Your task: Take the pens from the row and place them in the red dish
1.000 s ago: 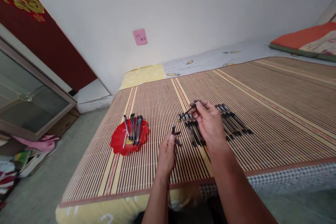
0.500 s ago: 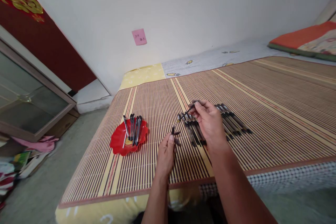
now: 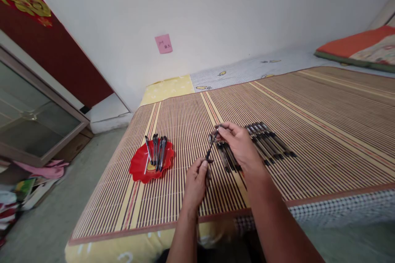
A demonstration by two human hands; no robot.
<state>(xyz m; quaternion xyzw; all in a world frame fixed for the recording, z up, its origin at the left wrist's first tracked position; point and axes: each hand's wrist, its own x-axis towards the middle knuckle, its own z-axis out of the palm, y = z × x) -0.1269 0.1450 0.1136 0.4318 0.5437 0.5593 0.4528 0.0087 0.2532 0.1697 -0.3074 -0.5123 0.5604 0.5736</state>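
Your left hand (image 3: 196, 174) is clamped on the lower end of a slim black pen (image 3: 212, 145), thumb uppermost, above the striped bamboo mat (image 3: 182, 123) on the bed. Your right hand (image 3: 236, 141) has its fingertips closed together on the pen's upper end, so the pen slants between your two hands, rising toward the mat's far edge. Whether it is one piece or several is too small to tell.

Beyond and below your right hand lies a row of clear-barrelled black pens (image 3: 277, 144), side by side and slanting, black tips toward the mat's near edge; your hand hides part of the row. Well apart from it, near the mat's left edge, you have a red scalloped plate (image 3: 137, 163) with a few more pens (image 3: 160, 152) lying in it, their upper ends reaching past the rim on the far side. An orange folded quilt (image 3: 348, 44) lies by the bed's far right corner, beyond the mat's far edge.
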